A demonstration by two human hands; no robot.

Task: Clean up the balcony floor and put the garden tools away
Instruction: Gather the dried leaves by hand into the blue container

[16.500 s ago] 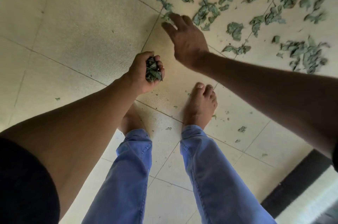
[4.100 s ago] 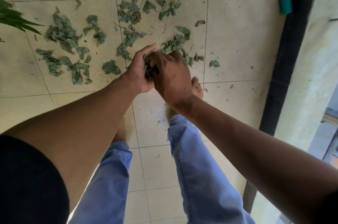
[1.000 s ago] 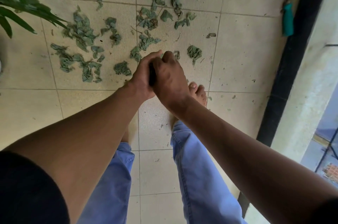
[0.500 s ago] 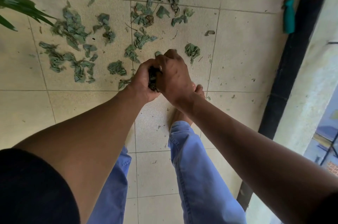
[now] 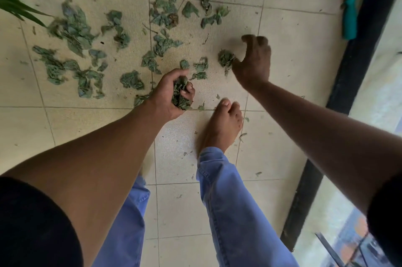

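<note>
L hand (image 5: 171, 94) grips leaf wad (image 5: 180, 95) | R hand (image 5: 253, 59) curled over leaf clump (image 5: 225, 58), holds nothing

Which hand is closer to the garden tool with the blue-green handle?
Right. The right hand reaches over leaves, part way toward the garden tool by the dark edge. The left hand grips leaves farther away.

Bare tile (image 5: 289, 53) lies open to the right of the right hand (image 5: 253, 61) up to the teal-handled hand rake (image 5: 349, 19) and the black ledge (image 5: 356, 53). Between the two hands only a few scattered leaves (image 5: 199, 68) lie. Left of and beyond the left hand (image 5: 171, 94), leaf litter (image 5: 71, 29) is dense, and plant fronds (image 5: 15, 6) reach in at far left. A bare foot (image 5: 219, 127) stands just below both hands.
</note>
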